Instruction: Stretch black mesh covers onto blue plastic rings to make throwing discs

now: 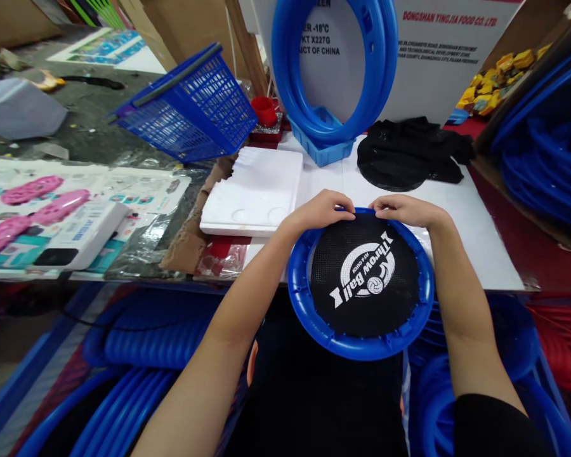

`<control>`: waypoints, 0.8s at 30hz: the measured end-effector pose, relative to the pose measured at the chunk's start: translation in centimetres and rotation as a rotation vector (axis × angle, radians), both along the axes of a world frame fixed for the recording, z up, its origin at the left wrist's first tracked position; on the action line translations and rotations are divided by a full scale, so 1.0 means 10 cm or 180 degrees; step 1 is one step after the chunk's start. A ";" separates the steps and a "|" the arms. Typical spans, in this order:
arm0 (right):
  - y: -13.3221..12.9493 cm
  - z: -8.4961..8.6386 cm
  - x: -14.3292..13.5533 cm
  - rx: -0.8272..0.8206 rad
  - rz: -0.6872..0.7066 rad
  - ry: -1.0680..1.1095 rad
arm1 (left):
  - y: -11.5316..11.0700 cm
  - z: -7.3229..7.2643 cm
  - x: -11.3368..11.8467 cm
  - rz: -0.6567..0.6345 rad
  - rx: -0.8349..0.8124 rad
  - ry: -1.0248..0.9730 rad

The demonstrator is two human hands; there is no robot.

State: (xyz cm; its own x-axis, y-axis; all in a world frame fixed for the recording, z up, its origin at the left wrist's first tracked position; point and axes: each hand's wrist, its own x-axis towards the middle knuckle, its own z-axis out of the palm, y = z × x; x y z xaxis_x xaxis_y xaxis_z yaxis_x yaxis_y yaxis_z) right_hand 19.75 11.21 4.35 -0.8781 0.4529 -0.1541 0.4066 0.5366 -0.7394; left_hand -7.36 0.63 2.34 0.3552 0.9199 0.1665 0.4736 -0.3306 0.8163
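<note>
In front of my body is a blue plastic ring (309, 314) with a black mesh disc (323, 279) across it, printed "Throw Ball" in white. My left hand (324, 209) pinches the far edge, thumb and fingers at the rim and mesh. Just to its right, my right hand (400, 208) pinches the same far edge. A small gap separates the two hands. The ring's near side overhangs the table edge by my lap. Beyond my hands lie more black mesh pieces (409, 152), stacked loosely on the white table surface (461, 222).
Blue rings (285, 70) stand upright in a light blue basket (326, 149). Left of my hands lie a white foam slab (257, 187) and a tilted blue basket (195, 108). A box of blue rings (547, 152) stands right. More blue rings (152, 336) are stacked below the table.
</note>
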 end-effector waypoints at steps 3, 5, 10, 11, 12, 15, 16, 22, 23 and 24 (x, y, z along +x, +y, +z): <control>-0.01 -0.03 -0.03 0.0161 -0.0052 -0.0013 | 0.01 -0.02 -0.01 0.0064 -0.0108 0.0066; -0.01 -0.06 -0.05 0.0259 -0.0077 0.0001 | 0.01 -0.02 -0.02 0.0107 -0.0121 0.0124; -0.02 -0.08 -0.07 0.0321 -0.0120 0.0017 | 0.02 0.01 -0.03 0.0128 -0.0257 0.0197; -0.02 -0.08 -0.07 0.0273 -0.0100 0.0026 | 0.03 0.01 -0.03 0.0115 -0.0282 0.0214; -0.02 -0.07 -0.06 0.0211 -0.0075 0.0036 | 0.03 0.02 -0.03 0.0104 -0.0300 0.0225; -0.02 -0.07 -0.05 0.0076 -0.0028 0.0057 | 0.03 0.02 -0.03 0.0092 -0.0321 0.0213; -0.01 -0.07 -0.06 0.0078 -0.0039 0.0063 | 0.03 0.02 -0.03 0.0092 -0.0327 0.0201; 0.00 -0.13 -0.09 0.0251 -0.0131 0.0058 | 0.03 0.00 -0.04 0.0101 -0.0400 0.0077; 0.00 -0.13 -0.09 0.0273 -0.0131 0.0049 | 0.03 0.00 -0.04 0.0123 -0.0412 0.0045; 0.00 -0.13 -0.09 0.0293 -0.0133 0.0038 | 0.03 -0.01 -0.04 0.0149 -0.0426 0.0016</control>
